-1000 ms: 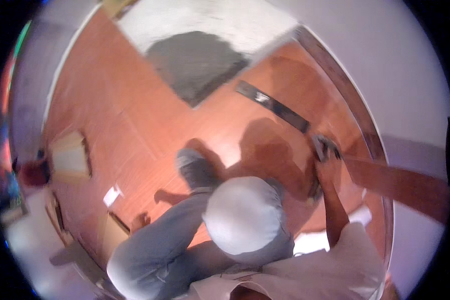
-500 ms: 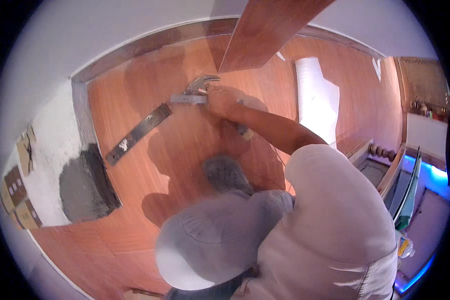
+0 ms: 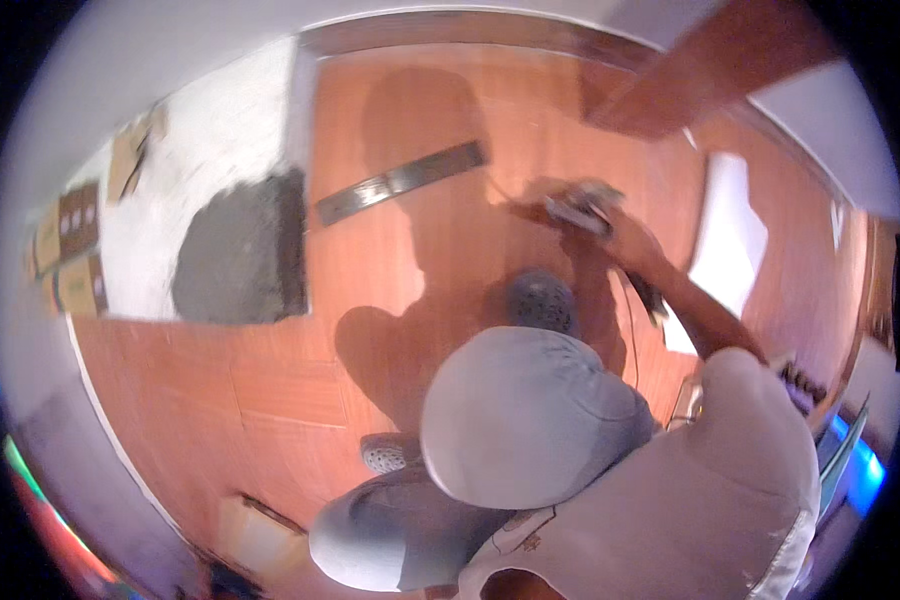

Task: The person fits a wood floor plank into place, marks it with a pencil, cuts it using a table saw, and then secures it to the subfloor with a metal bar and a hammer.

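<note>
My right hand [image 3: 615,232] is closed around a claw hammer [image 3: 588,203], its grey head blurred by motion. The dark end of the handle shows on the other side of my hand, beside the forearm. A flat, dark metal bar [image 3: 400,184] with a shiny patch lies on the reddish wood floor [image 3: 280,385], left of the hammer and apart from it. My left hand is out of view; only a sleeve opening shows at the lower edge. My bent knees and grey patterned shoe [image 3: 542,300] are below the hammer.
At left, a dark grey patch [image 3: 240,250] adjoins a white bare area [image 3: 235,120] beside the planks. Cardboard boxes [image 3: 75,250] stand at far left. A reddish board [image 3: 710,75] rises at upper right. A white sheet [image 3: 732,225] lies right of my arm.
My right hand and the hammer have moved away from the metal bar, to the right. The whole view has shifted and turned, bringing my other shoe into sight.
</note>
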`<state>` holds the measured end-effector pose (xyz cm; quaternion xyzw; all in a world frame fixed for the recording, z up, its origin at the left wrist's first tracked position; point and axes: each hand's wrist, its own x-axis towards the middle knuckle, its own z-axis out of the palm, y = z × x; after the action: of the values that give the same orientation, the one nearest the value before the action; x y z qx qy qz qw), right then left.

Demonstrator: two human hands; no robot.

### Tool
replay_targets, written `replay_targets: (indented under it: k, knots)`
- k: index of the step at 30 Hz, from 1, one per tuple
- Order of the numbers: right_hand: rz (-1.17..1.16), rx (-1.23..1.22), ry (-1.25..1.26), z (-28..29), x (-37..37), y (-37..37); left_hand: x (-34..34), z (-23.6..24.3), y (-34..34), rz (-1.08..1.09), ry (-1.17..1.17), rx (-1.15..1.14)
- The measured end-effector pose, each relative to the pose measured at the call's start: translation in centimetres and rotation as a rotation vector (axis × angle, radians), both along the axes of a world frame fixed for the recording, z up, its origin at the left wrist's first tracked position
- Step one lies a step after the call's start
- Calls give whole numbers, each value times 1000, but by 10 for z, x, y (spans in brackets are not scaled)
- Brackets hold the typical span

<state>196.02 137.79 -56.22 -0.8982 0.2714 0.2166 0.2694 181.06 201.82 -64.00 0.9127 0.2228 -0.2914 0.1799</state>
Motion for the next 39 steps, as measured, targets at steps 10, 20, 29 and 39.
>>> replay_targets:
  k: [10, 20, 29, 39]
  knots:
    - [824, 60, -435, -31, 128, 82, -171, 11, -57, 529, 30, 108]
    - [881, 15, -252, -87, 218, 94, -319, 26, -135, 794, 307, 28]
    - [989, -86, -159, 4, 253, 164, -376, -60, 49, 565, -213, 242]
    - [990, 103, -474, 173, 271, 374, -158, 18, 412, 513, -602, 416]
